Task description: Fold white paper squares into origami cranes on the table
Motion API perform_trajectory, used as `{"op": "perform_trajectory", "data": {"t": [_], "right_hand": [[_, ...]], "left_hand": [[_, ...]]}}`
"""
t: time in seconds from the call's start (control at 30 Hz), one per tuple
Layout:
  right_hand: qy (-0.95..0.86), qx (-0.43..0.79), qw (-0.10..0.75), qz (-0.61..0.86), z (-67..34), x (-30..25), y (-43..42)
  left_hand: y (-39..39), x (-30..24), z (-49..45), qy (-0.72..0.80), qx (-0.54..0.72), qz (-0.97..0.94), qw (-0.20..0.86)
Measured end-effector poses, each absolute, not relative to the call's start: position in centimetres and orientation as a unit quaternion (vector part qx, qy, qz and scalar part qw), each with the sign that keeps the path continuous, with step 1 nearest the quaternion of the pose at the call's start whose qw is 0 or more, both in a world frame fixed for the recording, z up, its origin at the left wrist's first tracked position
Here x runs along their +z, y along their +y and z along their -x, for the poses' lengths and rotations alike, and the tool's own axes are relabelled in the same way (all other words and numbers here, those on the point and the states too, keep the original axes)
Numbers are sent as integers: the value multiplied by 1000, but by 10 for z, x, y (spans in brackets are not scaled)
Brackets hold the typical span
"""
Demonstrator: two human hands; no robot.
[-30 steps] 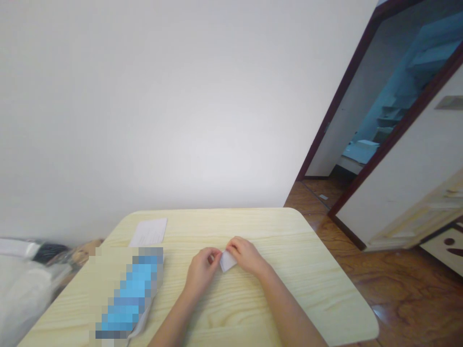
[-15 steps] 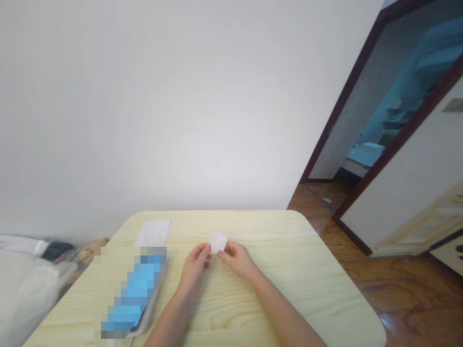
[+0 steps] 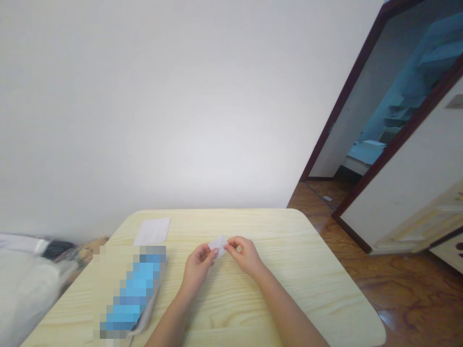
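Between my two hands, over the middle of the table, is a small piece of white paper (image 3: 217, 244) that looks folded. My left hand (image 3: 197, 264) pinches its lower left side, the thumb lying on top of it. With thumb and forefinger, my right hand (image 3: 244, 255) grips the paper's right corner. How the folds run underneath the fingers is too small to make out.
Pale wooden table (image 3: 285, 299) with rounded corners stands against a white wall. At its left lie a white sheet (image 3: 154, 231) and a blurred-out blue item (image 3: 133, 294) on a light tray-like thing. A doorway opens at right.
The paper has turned and tilted in my fingers. My left thumb has moved onto its face, and my right hand has shifted slightly up to its right corner.
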State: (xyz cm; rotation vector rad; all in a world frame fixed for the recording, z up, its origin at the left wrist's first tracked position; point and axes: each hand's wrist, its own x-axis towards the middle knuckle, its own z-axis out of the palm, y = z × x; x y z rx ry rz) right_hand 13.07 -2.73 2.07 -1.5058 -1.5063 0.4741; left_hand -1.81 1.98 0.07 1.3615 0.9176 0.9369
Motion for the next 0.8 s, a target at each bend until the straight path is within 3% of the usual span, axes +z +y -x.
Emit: {"op": "perform_trajectory", "data": {"t": [0.37,0.8], "right_hand": [[-651,150,430,608,-132,27,-32],[-550,344,452,613,-132,4,-22]], "left_hand": [[17,3,18,379,400,-606,574],[16,11,17,413,401,-571,585]]}}
